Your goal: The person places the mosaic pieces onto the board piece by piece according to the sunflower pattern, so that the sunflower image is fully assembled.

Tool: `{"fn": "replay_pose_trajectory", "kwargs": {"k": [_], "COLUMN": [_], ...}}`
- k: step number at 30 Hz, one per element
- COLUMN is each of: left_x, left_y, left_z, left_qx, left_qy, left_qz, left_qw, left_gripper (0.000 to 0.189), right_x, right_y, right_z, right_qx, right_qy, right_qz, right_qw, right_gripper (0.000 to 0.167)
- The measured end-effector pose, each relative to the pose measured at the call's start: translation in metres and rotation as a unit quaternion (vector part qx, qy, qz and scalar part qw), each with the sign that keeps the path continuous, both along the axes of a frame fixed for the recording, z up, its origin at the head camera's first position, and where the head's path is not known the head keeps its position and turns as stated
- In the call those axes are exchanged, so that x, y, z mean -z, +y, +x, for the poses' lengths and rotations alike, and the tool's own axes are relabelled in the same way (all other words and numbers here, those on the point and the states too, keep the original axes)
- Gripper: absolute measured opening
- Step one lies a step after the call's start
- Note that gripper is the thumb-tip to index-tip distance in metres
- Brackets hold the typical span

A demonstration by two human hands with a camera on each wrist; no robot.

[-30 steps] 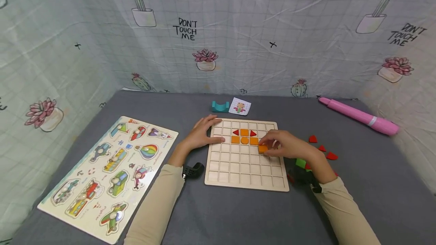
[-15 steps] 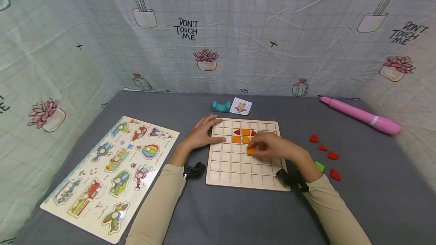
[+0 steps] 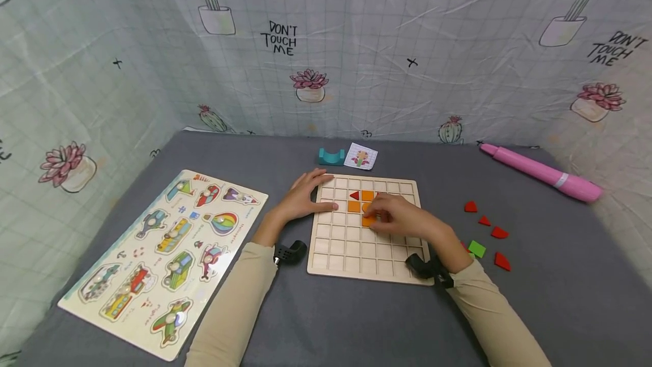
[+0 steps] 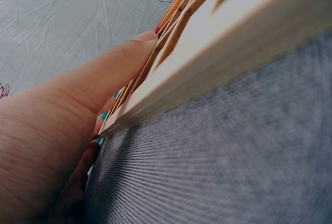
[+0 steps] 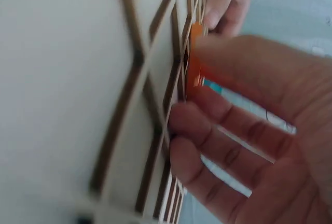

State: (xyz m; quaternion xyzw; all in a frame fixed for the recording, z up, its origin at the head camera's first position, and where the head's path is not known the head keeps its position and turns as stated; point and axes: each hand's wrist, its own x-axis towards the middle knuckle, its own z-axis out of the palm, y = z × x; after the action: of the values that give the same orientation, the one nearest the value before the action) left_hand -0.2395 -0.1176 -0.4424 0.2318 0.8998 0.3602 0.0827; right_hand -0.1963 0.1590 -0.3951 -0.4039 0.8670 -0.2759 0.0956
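Note:
A wooden grid board (image 3: 356,254) lies on the grey table. Orange squares (image 3: 354,207) and a red triangle (image 3: 354,195) sit in its upper cells. My right hand (image 3: 394,217) is over the board's middle and pinches an orange square tile (image 3: 368,221) against the grid; the tile shows as an orange edge (image 5: 194,53) in the right wrist view. My left hand (image 3: 305,197) rests flat on the board's upper left corner, its fingers straight along the board's edge (image 4: 207,68).
Red pieces (image 3: 484,221) and a green square (image 3: 477,248) lie right of the board. A pink marker (image 3: 540,173) sits far right, a teal block (image 3: 331,156) and a small card (image 3: 360,157) behind the board, and a vehicle puzzle (image 3: 163,248) on the left.
My right hand has carried the orange tile leftward across the board, from its right side to the cell below the orange row. The left hand has stayed put.

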Motion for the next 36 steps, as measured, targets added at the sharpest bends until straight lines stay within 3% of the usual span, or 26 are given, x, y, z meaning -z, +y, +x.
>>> {"fn": "replay_pose_trajectory", "kwargs": {"k": [15, 21, 36], "left_x": [-0.002, -0.002, 0.0], "left_y": [0.001, 0.002, 0.001], "left_z": [0.0, 0.001, 0.0], "left_qx": [-0.005, -0.004, -0.005], "left_qy": [-0.002, -0.002, -0.005], "left_qz": [0.0, -0.002, 0.002], "left_qw": [1.0, 1.0, 1.0], "left_gripper": [0.075, 0.075, 0.075], "right_x": [0.003, 0.002, -0.013], "right_y": [-0.004, -0.001, 0.044], "right_z": [-0.001, -0.001, 0.002], "right_qx": [0.025, 0.015, 0.069], "right_qy": [0.001, 0.001, -0.031], "right_qz": [0.003, -0.002, -0.013], "right_qw": [0.9997, 0.9999, 0.9971], "right_gripper": [0.015, 0.014, 0.016]}}
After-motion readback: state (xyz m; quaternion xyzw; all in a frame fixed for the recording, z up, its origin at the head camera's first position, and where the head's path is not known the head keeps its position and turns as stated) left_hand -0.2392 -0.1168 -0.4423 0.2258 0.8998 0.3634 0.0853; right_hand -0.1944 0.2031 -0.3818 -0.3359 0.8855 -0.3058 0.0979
